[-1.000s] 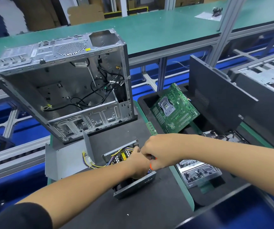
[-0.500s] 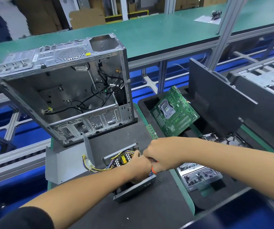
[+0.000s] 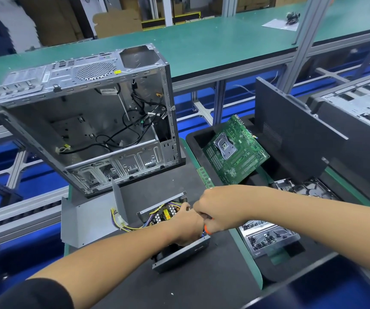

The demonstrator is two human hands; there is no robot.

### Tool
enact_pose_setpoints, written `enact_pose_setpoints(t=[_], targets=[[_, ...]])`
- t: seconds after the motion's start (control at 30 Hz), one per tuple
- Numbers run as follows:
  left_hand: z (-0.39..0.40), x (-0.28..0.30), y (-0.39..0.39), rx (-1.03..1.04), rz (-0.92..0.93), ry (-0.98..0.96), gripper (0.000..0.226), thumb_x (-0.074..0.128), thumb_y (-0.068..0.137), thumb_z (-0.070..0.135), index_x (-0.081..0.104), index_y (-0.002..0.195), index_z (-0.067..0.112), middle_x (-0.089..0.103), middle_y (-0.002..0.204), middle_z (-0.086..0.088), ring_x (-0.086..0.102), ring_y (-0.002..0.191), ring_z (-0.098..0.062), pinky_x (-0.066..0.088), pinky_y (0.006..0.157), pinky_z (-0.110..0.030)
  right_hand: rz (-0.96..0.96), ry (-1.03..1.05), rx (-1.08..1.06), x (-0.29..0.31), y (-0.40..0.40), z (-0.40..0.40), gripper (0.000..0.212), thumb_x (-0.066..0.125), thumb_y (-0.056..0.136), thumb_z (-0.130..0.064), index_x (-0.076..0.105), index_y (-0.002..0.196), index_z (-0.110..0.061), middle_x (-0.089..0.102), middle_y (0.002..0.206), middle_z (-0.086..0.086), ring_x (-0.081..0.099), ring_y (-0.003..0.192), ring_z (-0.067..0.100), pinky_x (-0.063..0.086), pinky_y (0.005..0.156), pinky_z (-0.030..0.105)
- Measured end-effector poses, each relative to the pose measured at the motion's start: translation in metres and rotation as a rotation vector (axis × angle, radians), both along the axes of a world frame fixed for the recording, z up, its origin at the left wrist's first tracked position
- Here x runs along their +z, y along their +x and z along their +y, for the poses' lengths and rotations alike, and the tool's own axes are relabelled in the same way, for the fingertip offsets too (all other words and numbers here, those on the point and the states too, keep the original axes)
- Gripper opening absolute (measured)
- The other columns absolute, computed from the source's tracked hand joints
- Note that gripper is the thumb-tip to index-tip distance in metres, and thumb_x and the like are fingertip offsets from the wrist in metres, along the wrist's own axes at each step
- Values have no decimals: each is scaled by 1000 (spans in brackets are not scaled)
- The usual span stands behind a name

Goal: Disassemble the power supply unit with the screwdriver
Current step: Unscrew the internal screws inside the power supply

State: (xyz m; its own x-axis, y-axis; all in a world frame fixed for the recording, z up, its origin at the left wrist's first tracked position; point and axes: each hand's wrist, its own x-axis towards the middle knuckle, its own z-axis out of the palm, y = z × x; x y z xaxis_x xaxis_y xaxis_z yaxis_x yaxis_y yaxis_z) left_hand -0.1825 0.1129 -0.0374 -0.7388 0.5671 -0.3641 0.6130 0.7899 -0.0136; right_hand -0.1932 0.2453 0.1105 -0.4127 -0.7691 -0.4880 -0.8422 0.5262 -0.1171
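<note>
The opened power supply unit (image 3: 166, 214) lies on the black mat, its circuit board and yellow and purple wires exposed, its grey front wall (image 3: 183, 255) toward me. My left hand (image 3: 185, 226) reaches into the unit and holds it; its fingertips are hidden. My right hand (image 3: 215, 210) is curled round the screwdriver, of which only a bit of orange handle (image 3: 206, 229) shows below the fist. The tip is hidden between my hands. The unit's removed grey metal cover (image 3: 86, 217) lies to the left.
An empty PC case (image 3: 86, 121) with loose black cables stands tilted behind the unit. A green motherboard (image 3: 235, 150) leans in a black foam bin on the right. A metal tray of screws (image 3: 266, 236) sits right of my hands. A RAM stick (image 3: 205, 178) lies beside the bin.
Both hands stay on the power supply unit at the same spot. My head has tipped slightly, so the scene sits a little lower in the frame.
</note>
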Motion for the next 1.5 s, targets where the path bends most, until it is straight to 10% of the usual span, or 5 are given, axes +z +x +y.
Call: enact_pose_setpoints(t=[0.83,1.13,1.5], targets=[[-12,22,0,-2,-185,19,17,49,84,11,63,94,8,61,91,-12,36,73,-19,22,64,-26,21,-78,-18,-8,-3,-8,20,56,82,-22,40,72,-18,41,68,-1,52,69,29,48,63,40],[-28,32,2,41,-324,24,22,44,88,15,64,94,6,64,98,-11,38,87,-22,24,103,-42,-9,-129,-36,-15,1,-20,32,58,80,-20,32,63,-27,59,77,12,56,71,34,47,60,41],[-18,42,15,74,-250,28,22,43,87,6,38,66,14,45,80,-7,31,80,-23,30,93,-40,25,-107,-6,-16,4,-26,30,57,80,-17,33,63,-25,63,84,17,59,74,35,49,61,40]])
